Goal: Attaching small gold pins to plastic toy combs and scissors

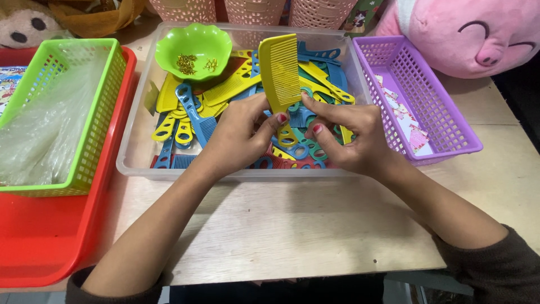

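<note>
A yellow comb [279, 70] stands upright over the clear plastic bin [135, 157], its teeth facing left. My left hand [239, 135] pinches its lower end from the left with thumb and fingers. My right hand [347, 135] grips the same lower end from the right, near the handle loop. Below them the bin holds several loose combs [197, 112] in yellow, blue, teal and red. A green scalloped bowl [194, 48] with small gold bits sits in the bin's back left corner.
A green mesh basket [98, 121] with clear plastic bags rests on a red tray [45, 242] at left. A purple basket [444, 124] with small patterned cards stands at right. A pink plush toy [478, 34] and pink baskets line the back. The wooden tabletop [292, 225] lies in front.
</note>
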